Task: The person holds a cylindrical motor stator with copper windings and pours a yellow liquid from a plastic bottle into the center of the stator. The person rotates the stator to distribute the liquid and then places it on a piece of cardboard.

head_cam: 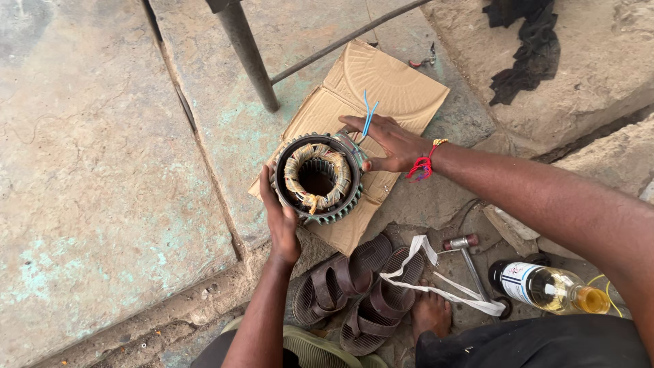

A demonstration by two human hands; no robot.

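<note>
Round grey finned motor stator with copper-coloured windings (317,178) sits on a flattened brown cardboard sheet (398,85), near its lower-left edge, bore facing up. The card looks to keep it off the gritty concrete floor (102,136).

Left hand (281,221) cups the stator's near-left rim, fingers curled against the housing – looks like bracing so it doesn't roll or turn. Right hand (390,143), red thread band at the wrist, lies mostly flat over the far-right rim, fingers spread, pressing on the terminal side where thin blue wires (368,112) stick up; not a full grasp.

Nearby, off the card: pair of brown sandals (354,289), small steel-headed hammer (470,262), white cloth strip (436,286), clear glass bottle of pale liquid (548,286).
</note>
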